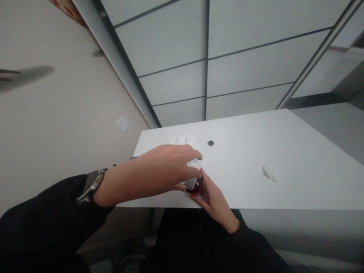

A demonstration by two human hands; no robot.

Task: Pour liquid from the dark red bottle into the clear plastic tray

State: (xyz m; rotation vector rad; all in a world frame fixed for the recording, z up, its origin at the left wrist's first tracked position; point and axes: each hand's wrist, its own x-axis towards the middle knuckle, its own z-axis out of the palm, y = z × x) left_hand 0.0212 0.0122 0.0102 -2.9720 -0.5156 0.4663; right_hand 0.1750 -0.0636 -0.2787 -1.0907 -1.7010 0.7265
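My right grip (214, 199) holds a red jar (196, 189); I can't tell if my left grip (175, 163) pinches; a dark disc (211, 143) lies apart; I seem partway done.

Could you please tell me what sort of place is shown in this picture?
It looks like a room in a home, perhaps a bedroom or study, though I cannot be sure. The signs are the tall panelled doors, like a wardrobe's, the wall socket and the plain white table.
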